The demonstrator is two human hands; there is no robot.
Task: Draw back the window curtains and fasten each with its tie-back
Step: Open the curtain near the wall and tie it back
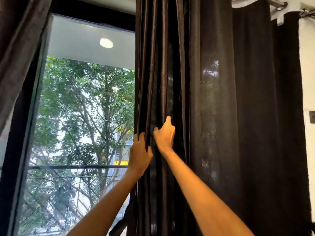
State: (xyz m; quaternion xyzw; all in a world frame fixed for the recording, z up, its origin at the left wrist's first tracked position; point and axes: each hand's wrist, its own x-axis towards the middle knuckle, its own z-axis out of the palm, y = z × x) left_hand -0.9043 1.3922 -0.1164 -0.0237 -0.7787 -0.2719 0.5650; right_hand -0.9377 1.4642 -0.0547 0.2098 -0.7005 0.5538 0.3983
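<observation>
A dark, shiny right curtain [213,116] hangs bunched in folds from the middle of the view to the right. My left hand [139,150] grips the curtain's leading edge folds with curled fingers. Just right of it, my right hand [164,133] pinches further folds, its thumb pointing up. A second dark curtain [18,57] hangs at the far left edge, pulled aside. A strip of dark fabric [122,222] hangs near the bottom by the curtain's edge; whether it is a tie-back I cannot tell.
The window glass [81,116] lies uncovered between the two curtains, with a black frame [17,150] on its left and trees outside. A metal curtain rod [279,5] runs at the top right. A white wall [308,65] with a switch plate [312,117] is at the right.
</observation>
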